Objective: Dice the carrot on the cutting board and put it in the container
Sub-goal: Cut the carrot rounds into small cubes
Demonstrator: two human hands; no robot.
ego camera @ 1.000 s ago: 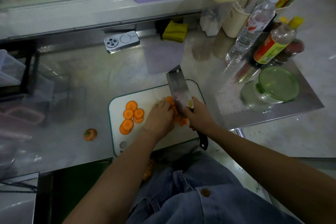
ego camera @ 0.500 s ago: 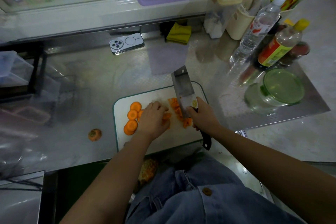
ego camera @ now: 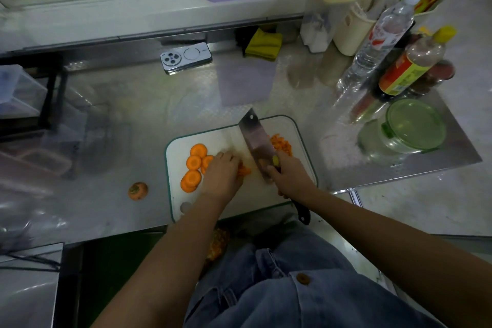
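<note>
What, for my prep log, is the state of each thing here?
Left hand: fingers curled over pieces, holding them on the board.
Right hand: grips the cleaver handle.
Cleaver: edge down, between the hands.
Slices: whole rounds, uncut, left on board.
Dice: small pile right of blade.
Carrot end: off board, on counter.
Container: covered.
Phone: face down.

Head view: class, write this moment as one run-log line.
step: dicing | left hand holds carrot strips | right hand grips knife | diced carrot right of knife | round slices uncut
</note>
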